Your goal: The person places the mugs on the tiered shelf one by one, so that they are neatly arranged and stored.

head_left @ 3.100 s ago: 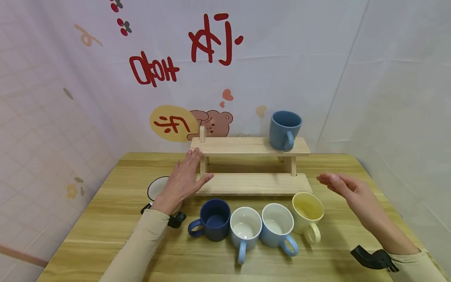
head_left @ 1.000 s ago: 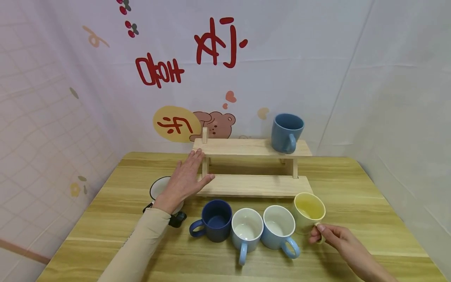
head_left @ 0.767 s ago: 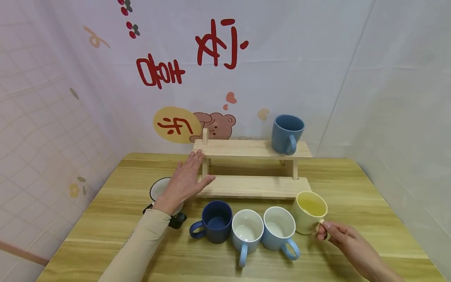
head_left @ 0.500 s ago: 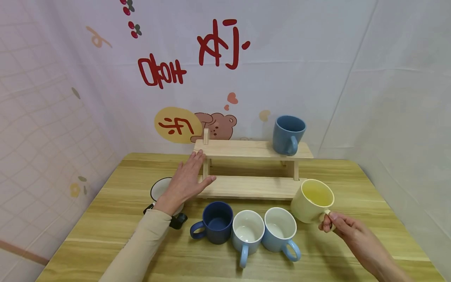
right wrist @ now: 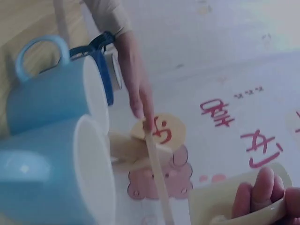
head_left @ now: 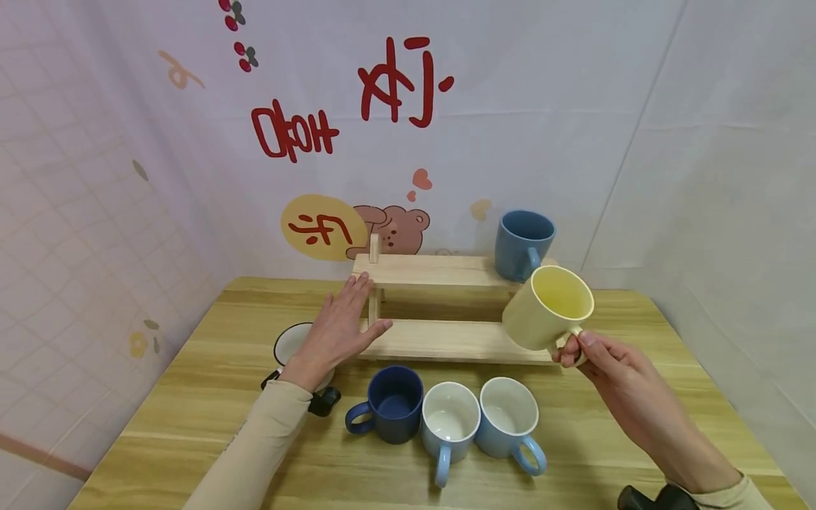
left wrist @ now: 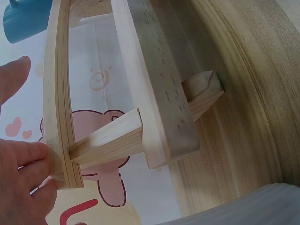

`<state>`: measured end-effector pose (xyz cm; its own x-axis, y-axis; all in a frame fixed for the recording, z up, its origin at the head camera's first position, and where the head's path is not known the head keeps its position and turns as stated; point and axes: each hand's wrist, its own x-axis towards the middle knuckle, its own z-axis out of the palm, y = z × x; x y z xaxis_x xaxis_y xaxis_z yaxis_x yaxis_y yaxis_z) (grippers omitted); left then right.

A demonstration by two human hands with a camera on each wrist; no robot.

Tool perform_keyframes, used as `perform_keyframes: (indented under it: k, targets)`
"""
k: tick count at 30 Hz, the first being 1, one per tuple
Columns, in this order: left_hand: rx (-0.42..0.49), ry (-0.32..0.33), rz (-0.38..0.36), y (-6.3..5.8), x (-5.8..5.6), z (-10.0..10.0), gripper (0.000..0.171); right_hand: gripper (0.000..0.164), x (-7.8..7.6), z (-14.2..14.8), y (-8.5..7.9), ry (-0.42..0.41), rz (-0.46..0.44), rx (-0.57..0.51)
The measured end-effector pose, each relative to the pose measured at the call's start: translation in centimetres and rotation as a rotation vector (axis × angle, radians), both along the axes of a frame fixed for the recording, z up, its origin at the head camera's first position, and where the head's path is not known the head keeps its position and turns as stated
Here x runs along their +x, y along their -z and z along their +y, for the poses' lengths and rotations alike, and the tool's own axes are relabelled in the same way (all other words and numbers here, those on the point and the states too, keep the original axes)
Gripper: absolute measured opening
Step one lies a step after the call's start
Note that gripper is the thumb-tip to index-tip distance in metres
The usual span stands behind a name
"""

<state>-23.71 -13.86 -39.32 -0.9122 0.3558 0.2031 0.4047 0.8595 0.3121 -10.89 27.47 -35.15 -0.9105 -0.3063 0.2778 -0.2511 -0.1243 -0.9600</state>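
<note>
Left of our right hand [head_left: 615, 375] and nearer stand two light-blue mugs [head_left: 448, 427] and a navy mug [head_left: 395, 409]; the hand pinches the yellow mug [head_left: 540, 313] ahead-left, its long axis slanting, mouth up-right; our straight-fingered left hand [head_left: 340, 327] touches the rack [head_left: 440, 340]; beyond, a blue mug [head_left: 518, 249] tops it.

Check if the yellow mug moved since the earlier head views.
Yes: the right hand lifted the yellow mug off the table, up in front of the shelf's upper board.

left hand [head_left: 336, 327]: back up, fingers [head_left: 358, 287] extended forward, thumb [head_left: 376, 330] spread sideways | left forearm [head_left: 258, 443]: stretched ahead, sleeved | right hand [head_left: 615, 370]: raised, fingers curled, gripping, thumb pressing on top | right forearm [head_left: 685, 453]: angled inward
</note>
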Motion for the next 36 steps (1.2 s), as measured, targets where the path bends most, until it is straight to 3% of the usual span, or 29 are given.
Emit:
perform_keyframes:
  k: [7,15,28,36]
  targets:
    - [0.012,-0.001,0.011,0.2,0.2,0.0,0.093,0.032,-1.9,-3.9,-1.7,0.090,0.023,-0.046]
    - [0.000,-0.010,0.001,0.2,0.2,0.0,0.093,0.032,-4.5,-7.1,-3.3,0.155,-0.087,-0.022]
    - [-0.013,0.001,0.023,0.2,0.2,0.0,0.093,0.041,-8.0,-10.2,-3.6,0.256,-0.166,0.081]
    - [-0.025,-0.005,0.016,0.3,0.3,-0.1,0.095,0.043,-9.7,-11.5,-3.2,0.276,-0.203,0.098]
